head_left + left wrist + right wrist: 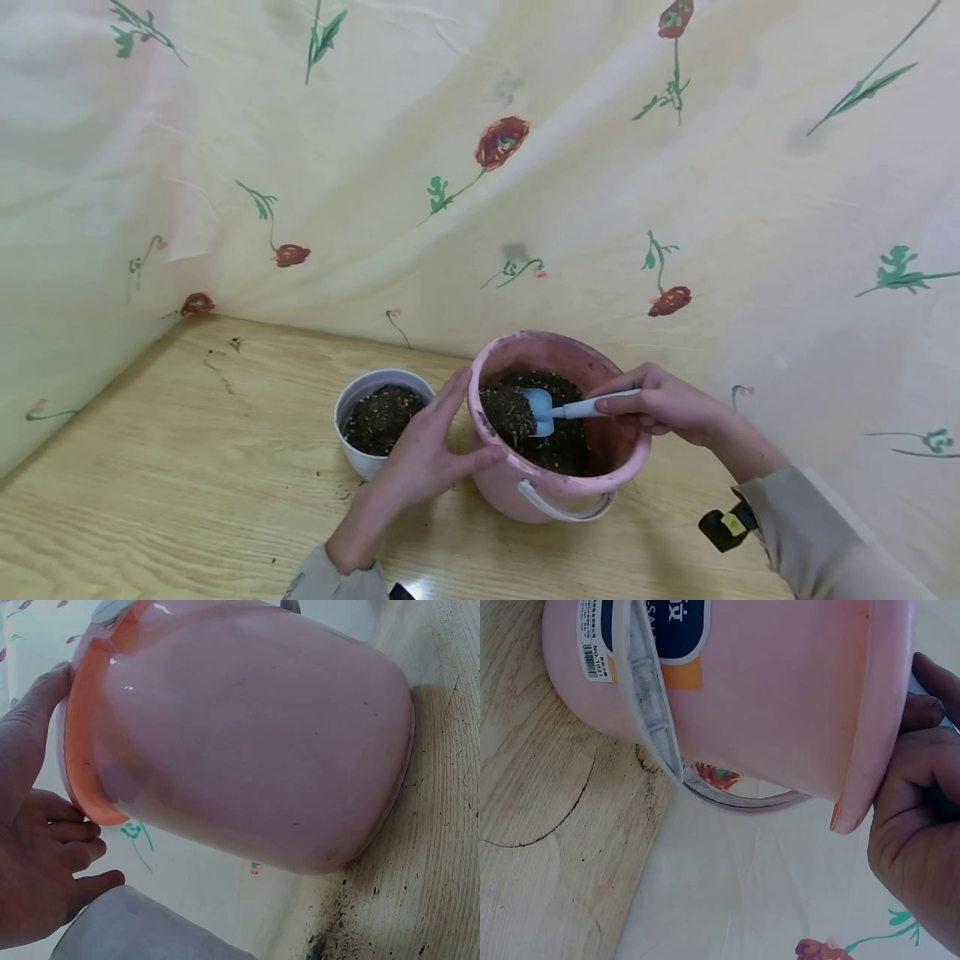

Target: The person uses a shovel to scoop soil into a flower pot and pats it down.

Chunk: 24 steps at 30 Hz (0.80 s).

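A pink bucket [517, 492] holding dark soil [558, 454] stands on the wooden table, its white handle [558, 510] hanging down at the near side. My right hand [660, 404] grips the pale handle of a small blue garden trowel [542, 408] over the bucket's mouth. A heap of soil [508, 412] lies on the trowel's blade, near the rim's left side. My left hand [427, 454] touches the bucket's left rim with thumb and fingers spread. Left of the bucket, partly behind that hand, is a white pot [347, 442] with soil inside. The left wrist view shows the bucket's wall [247, 735] close up.
Soil crumbs [330, 930] are scattered on the table [187, 467] around the pot and bucket. A flower-printed cloth [360, 183] hangs behind and along the left side. Some dark marks [236, 343] lie near the back left of the table.
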Each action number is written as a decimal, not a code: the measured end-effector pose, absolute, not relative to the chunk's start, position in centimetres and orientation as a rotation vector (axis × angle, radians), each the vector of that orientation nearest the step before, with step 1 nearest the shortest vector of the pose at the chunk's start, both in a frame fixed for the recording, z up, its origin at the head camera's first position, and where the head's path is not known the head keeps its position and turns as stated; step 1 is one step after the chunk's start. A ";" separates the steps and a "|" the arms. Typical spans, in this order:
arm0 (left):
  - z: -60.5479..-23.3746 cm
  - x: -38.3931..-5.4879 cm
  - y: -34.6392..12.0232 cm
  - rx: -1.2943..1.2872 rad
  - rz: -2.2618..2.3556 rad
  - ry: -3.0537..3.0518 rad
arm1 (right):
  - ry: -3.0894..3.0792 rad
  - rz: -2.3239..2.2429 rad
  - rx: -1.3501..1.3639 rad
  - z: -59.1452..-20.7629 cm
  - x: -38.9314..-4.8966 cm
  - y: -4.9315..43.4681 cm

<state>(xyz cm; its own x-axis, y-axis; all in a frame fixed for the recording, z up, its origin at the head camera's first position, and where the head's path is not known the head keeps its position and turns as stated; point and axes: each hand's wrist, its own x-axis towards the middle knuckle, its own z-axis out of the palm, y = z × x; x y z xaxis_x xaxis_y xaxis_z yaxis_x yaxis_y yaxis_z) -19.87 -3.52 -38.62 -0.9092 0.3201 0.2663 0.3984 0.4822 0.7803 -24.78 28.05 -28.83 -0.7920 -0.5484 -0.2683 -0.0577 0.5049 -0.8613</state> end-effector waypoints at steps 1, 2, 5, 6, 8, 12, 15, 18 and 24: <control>-38.6 -19.9 -3.5 -0.640 -1.421 -2.628 | 2.228 -1.255 -0.504 -28.8 -24.7 28.2; -38.7 -19.9 -3.5 -0.640 -1.421 -2.626 | 2.223 -1.263 -0.513 -28.8 -24.6 28.3; -38.7 -19.9 -3.5 -0.644 -1.430 -2.618 | 2.189 -1.301 -0.545 -28.8 -24.3 28.7; -38.7 -20.0 -3.5 -0.647 -1.431 -2.616 | 2.171 -1.319 -0.548 -28.8 -24.2 28.8; -38.7 -20.0 -3.5 -0.652 -1.432 -2.616 | 2.142 -1.354 -0.541 -28.8 -24.0 29.0; -38.7 -20.1 -3.5 -0.660 -1.433 -2.607 | 2.098 -1.423 -0.485 -28.7 -23.4 29.2; -38.8 -20.2 -3.5 -0.665 -1.437 -2.600 | 2.071 -1.479 -0.446 -28.8 -22.7 29.3; -38.8 -20.2 -3.5 -0.670 -1.439 -2.594 | 2.051 -1.534 -0.419 -29.0 -22.1 29.3; -38.8 -20.2 -3.5 -0.663 -1.439 -2.604 | 1.995 -1.681 -0.430 -29.7 -20.7 29.4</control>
<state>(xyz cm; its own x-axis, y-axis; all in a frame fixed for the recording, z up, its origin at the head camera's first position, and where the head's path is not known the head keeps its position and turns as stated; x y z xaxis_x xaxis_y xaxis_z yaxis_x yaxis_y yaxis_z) -20.15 -3.47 -38.77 -0.9011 0.3269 0.2849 0.4152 0.4607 0.7845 -20.67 29.44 -29.72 -0.8290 -0.5340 -0.1661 0.0731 0.1910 -0.9789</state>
